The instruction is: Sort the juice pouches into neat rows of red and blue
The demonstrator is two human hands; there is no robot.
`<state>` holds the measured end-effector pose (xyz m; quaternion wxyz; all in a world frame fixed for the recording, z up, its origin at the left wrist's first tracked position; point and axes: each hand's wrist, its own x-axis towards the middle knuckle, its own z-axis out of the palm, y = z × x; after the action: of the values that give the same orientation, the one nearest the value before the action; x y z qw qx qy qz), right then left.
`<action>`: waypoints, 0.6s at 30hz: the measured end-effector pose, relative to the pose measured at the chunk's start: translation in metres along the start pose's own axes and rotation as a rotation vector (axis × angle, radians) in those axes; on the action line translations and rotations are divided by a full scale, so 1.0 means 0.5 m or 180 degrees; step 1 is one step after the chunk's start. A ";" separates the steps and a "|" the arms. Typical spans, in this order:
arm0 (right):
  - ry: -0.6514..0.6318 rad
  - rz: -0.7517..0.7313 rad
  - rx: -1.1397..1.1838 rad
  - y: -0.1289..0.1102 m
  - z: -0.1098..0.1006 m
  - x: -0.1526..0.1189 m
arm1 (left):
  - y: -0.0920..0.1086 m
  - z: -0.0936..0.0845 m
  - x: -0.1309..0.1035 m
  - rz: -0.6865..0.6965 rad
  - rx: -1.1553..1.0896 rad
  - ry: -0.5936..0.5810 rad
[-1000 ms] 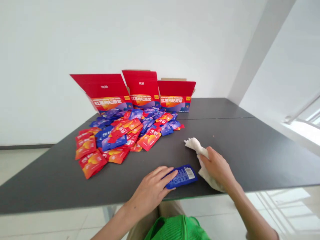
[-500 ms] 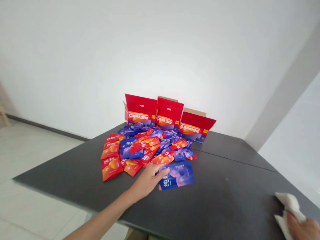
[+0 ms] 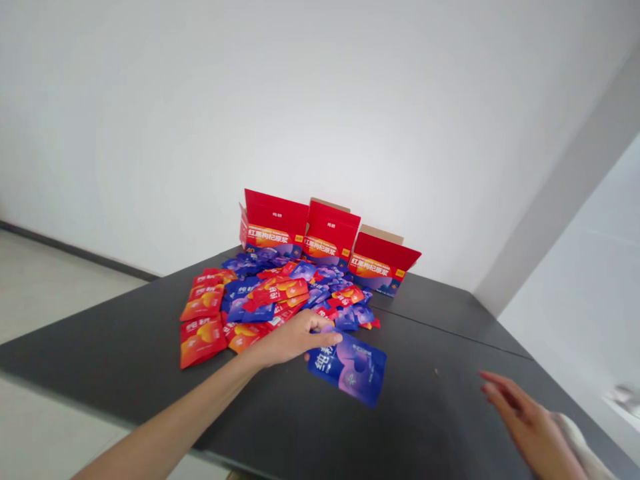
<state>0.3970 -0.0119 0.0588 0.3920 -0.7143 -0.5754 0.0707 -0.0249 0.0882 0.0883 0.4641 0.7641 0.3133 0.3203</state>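
A blue-purple pouch point(image 3: 353, 368) is pinched by its left end in my left hand point(image 3: 304, 337), held tilted just above the dark tabletop. Behind this hand lies a heap of red-orange pouches point(image 3: 203, 341) and blue pouches point(image 3: 250, 293), some overlapping. At the lower right, my right hand point(image 3: 533, 423) reaches inward, fingers stretched out and nothing between them. Past its wrist shows part of a white tissue or cloth point(image 3: 575, 437), mostly hidden by the hand.
Three red cartons with raised flaps, a left point(image 3: 275, 223), a middle point(image 3: 330, 230) and a right one point(image 3: 383, 260), stand behind the heap near the white wall. A seam crosses the dark table point(image 3: 440, 433). Something blurred and pale point(image 3: 625, 398) shows at the far right.
My right hand has let go of the white tissue or cloth and moved left toward the pouch. The pouch in my left hand has tipped, its right end lower. The view has shifted slightly right.
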 end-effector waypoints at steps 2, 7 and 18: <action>-0.0813 -0.0394 0.0848 -0.106 0.066 -0.017 | 0.004 0.013 0.026 0.0070 0.0044 -0.0256; -0.1898 -0.0664 0.1661 -0.263 0.184 -0.072 | -0.004 0.056 0.064 0.0156 0.0190 -0.0525; -0.0979 0.0602 0.2505 -0.114 0.152 0.055 | -0.053 0.039 0.044 0.0344 0.0703 0.0313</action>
<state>0.3206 0.0504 0.0532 0.5360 -0.5411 -0.4882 0.4261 -0.0014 0.1053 0.0617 0.3433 0.8097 0.3273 0.3455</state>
